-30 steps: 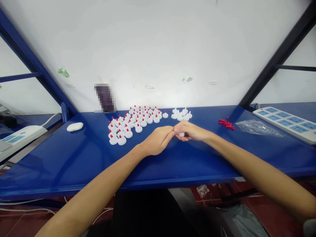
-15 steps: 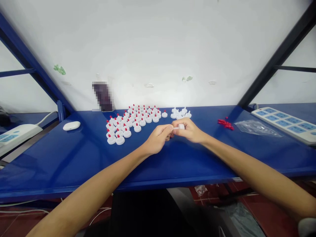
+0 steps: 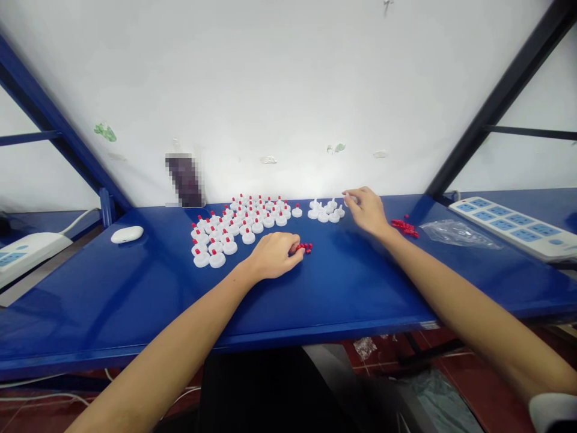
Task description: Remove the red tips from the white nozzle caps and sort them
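My left hand (image 3: 276,255) rests low over the table, thumb and forefinger curled in at the near edge of a small pile of red tip caps (image 3: 308,247); a red tip cap seems to be between the fingertips. At the back, my right hand (image 3: 366,209) pinches a white nozzle cap (image 3: 348,199), partly hidden by the fingers. Just left of it stand several white nozzle caps (image 3: 323,216) with bare spouts. Farther left, many white caps topped with red tips (image 3: 248,236) stand upright in a loose group.
On the blue table (image 3: 288,307) lie another heap of red tip caps (image 3: 406,228), a clear plastic bag (image 3: 457,233) and a power strip (image 3: 509,225) at right. A white earbud case (image 3: 127,234) lies at left. A pixelated phone-like object (image 3: 186,180) leans on the wall.
My hands, formerly together, are apart. The right has moved back and right with a white cap; the left has shifted slightly left and down, and the small red pile now shows.
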{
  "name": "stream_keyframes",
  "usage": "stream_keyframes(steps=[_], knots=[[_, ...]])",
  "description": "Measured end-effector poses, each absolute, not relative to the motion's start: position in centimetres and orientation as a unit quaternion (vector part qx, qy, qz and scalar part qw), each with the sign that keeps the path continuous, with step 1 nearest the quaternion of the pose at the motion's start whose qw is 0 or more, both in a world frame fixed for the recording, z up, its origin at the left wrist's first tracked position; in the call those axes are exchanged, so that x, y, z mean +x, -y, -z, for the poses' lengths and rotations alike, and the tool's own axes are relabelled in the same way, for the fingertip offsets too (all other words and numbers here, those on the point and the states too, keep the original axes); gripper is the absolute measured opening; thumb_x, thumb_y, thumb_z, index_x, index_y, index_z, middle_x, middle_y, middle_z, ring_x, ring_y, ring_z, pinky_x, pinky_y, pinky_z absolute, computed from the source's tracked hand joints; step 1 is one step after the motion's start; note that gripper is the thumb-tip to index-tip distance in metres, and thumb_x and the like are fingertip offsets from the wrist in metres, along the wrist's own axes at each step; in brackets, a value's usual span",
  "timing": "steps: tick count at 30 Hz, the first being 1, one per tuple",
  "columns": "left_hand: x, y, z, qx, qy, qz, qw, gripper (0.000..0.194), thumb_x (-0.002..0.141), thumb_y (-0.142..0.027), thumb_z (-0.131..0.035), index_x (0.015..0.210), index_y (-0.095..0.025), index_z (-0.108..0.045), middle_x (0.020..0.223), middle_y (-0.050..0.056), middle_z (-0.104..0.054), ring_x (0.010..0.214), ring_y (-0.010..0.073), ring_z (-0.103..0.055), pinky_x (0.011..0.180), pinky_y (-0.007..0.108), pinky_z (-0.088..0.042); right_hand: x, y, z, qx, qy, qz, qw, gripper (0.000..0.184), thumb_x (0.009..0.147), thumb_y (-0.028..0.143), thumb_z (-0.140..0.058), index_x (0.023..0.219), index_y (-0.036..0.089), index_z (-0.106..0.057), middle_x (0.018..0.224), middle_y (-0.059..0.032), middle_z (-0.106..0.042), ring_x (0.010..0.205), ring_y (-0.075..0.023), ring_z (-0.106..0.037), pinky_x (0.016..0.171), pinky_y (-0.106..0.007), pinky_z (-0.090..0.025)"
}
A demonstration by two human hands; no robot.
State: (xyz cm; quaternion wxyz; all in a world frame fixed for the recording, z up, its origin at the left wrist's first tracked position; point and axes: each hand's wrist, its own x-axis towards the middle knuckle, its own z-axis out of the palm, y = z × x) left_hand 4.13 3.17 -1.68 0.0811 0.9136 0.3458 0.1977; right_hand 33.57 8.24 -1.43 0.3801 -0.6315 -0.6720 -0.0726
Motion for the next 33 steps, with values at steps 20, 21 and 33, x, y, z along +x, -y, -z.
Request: stream_keyframes(steps=[20, 21, 33], knots=[[3.9, -3.6, 1.9, 0.905, -0.4, -0.131, 0.063, 0.029, 0.09, -0.044, -0.049, 0.072, -0.021, -0.052, 0.065, 0.001, -0.058, 0.061, 0.0183, -0.054, 0.055, 0.029, -0.025, 30.9, -6.4, 1.0, -0.673, 0.659, 0.033, 0.335, 0.029, 0.086, 0.031, -0.049, 0.1, 0.017, -0.071, 0.074, -0.004, -0.068, 0.07, -0.0199, -0.06, 0.065, -0.029, -0.039], [3.9, -3.6, 1.9, 0.905, -0.401, -0.128, 0.06, 0.028, 0.09, -0.045, -0.049, 0.075, -0.022, -0.053, 0.066, 0.001, -0.059, 0.061, 0.0188, -0.056, 0.055, 0.029, -0.026, 30.3, -6.1, 0.9, -0.639, 0.687, 0.026, 0.345, 0.028, 0.086, 0.029, -0.049, 0.099, 0.017, -0.071, 0.07, -0.0028, -0.066, 0.066, -0.0182, -0.059, 0.065, -0.029, -0.039], [3.7, -3.7, 1.9, 0.906, -0.394, -0.141, 0.067, 0.027, 0.092, -0.046, -0.048, 0.084, -0.021, -0.053, 0.068, 0.0, -0.059, 0.062, 0.0177, -0.056, 0.056, 0.028, -0.029, 22.7, -11.7, 0.8, -0.588, 0.779, 0.02, 0.217, 0.027, 0.093, 0.026, -0.052, 0.111, 0.015, -0.069, 0.111, -0.0162, -0.065, 0.099, -0.0258, -0.061, 0.084, -0.034, -0.044]])
